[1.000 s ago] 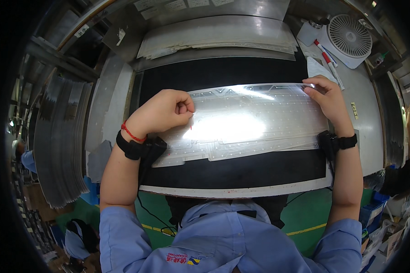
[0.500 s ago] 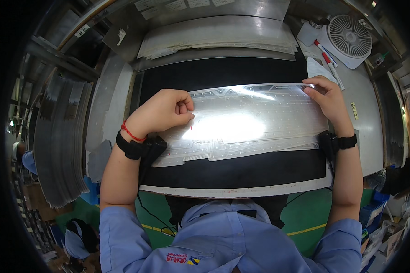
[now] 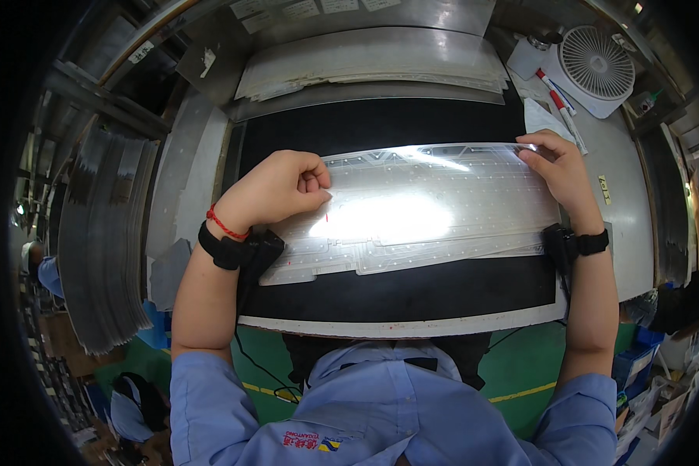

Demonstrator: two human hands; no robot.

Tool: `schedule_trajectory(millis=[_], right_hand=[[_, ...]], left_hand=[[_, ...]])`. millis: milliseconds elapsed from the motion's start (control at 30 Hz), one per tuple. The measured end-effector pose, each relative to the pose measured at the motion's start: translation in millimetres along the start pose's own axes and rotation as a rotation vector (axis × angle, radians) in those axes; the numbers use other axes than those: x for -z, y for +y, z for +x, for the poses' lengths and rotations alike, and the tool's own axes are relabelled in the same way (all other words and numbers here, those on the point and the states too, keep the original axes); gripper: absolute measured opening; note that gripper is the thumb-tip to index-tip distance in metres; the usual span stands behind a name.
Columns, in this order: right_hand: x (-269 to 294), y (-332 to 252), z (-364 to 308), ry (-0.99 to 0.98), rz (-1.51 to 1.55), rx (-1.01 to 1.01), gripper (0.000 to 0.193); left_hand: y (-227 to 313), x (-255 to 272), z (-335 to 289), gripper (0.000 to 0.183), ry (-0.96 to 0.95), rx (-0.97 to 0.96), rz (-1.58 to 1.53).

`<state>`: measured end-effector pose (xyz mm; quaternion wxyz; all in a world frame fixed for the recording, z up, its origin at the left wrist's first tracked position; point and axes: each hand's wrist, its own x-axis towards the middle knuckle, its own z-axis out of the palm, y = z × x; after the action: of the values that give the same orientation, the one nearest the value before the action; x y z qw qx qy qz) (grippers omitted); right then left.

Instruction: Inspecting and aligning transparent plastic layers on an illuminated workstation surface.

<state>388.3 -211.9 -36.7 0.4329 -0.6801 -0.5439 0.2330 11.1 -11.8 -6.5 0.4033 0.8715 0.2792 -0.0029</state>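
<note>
A thin, clear plastic sheet (image 3: 474,175) with rows of small dots lies across several similar sheets on the black mat (image 3: 443,293). Bright glare hides part of its surface. My left hand (image 3: 291,186) is closed at the sheet's left end, with thumb and curled fingers pinching the edge. At the far right corner my right hand (image 3: 555,163) grips the sheet between thumb and fingers. The lower sheets stick out unevenly on the near side, and a small red mark shows near my left hand.
Behind the mat lies a stack of sheets (image 3: 365,66). A white fan (image 3: 596,62), red-capped markers (image 3: 559,105) and a small bottle (image 3: 526,56) stand at the back right. Many grey sheets (image 3: 101,233) are stacked at the left. Another person (image 3: 136,408) is at the lower left.
</note>
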Motion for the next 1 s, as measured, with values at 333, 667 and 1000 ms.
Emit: schedule_trajectory(millis=[333,667,1000], right_hand=[[1.2,0.6,-0.5,-0.007,-0.008,-0.008,0.022],[0.0,-0.5,-0.5,-0.001,0.005,0.0,0.022],[0.0,-1.0,-0.4,0.001,-0.002,0.011,0.022]], left_hand=[[-1.3,-1.3,0.4,0.012,0.008,-0.001,-0.004],[2.5,-2.9,0.4,0.015,0.022,0.05,0.018],[1.6,10.1,-10.3,0.019,0.041,-0.048,-0.294]])
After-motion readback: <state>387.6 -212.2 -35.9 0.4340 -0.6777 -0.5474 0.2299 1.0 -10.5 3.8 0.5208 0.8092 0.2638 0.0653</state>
